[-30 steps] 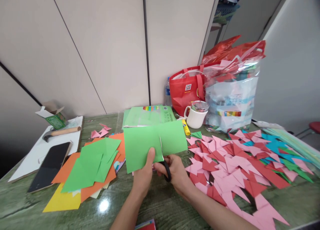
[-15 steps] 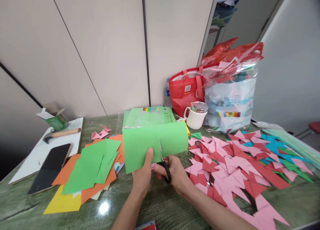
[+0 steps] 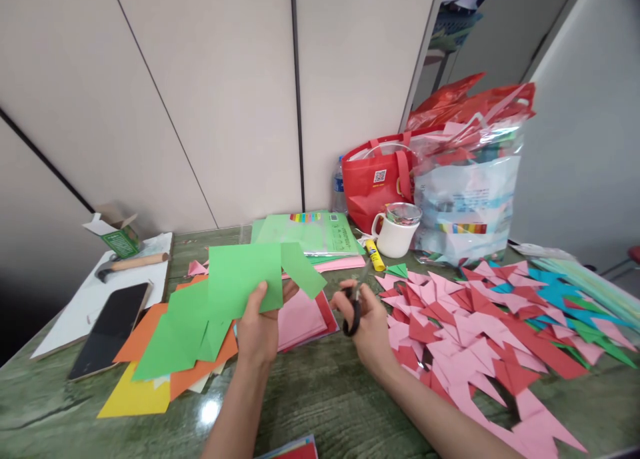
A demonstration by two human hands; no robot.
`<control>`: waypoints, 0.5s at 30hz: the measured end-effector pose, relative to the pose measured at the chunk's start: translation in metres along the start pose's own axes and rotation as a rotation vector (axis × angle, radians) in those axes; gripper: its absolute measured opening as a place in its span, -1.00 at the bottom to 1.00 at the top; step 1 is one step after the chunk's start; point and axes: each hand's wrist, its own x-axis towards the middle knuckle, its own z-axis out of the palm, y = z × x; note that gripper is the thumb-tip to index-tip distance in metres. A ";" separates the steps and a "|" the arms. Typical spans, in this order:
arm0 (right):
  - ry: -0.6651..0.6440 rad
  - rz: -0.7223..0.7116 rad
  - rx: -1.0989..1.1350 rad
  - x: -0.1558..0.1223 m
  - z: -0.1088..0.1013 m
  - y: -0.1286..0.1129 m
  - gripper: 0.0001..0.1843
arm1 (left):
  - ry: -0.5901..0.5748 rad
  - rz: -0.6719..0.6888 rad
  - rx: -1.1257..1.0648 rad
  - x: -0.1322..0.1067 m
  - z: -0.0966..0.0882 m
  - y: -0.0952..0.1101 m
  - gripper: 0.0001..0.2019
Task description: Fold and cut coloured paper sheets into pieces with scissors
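My left hand (image 3: 259, 331) pinches two green paper pieces (image 3: 246, 275) just above the table, the smaller piece (image 3: 303, 270) fanning out to the right. My right hand (image 3: 364, 319) grips black-handled scissors (image 3: 353, 310), held apart to the right of the paper, blades pointing up. Below the paper lie pink and red sheets (image 3: 300, 316). A loose pile of green, orange and yellow squares (image 3: 177, 332) sits left of my left hand.
Several folded pink, red, blue and green shapes (image 3: 475, 326) cover the right of the green table (image 3: 320, 406). At the back stand a paper pack (image 3: 313, 232), glue stick (image 3: 374, 254), white mug (image 3: 395, 231), red bag (image 3: 377, 182), plastic bag (image 3: 465, 192). Phone (image 3: 111, 329) and hammer (image 3: 131, 264) lie left.
The green sheet has come apart into two pieces. My left hand has carried them left and down; my right hand with the scissors has drawn away to the right.
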 end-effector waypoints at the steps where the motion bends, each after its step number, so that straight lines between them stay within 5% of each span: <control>1: 0.068 -0.015 0.015 0.003 -0.001 0.002 -0.71 | -0.009 -0.030 -0.001 -0.001 0.000 0.000 -0.72; 10: 0.091 0.250 0.240 0.010 -0.002 0.013 -0.56 | 0.104 -0.027 0.034 0.001 -0.003 -0.006 -0.75; 15: 0.194 0.165 0.254 0.009 -0.003 0.009 -0.58 | 0.130 0.072 0.027 0.007 -0.006 -0.007 -0.62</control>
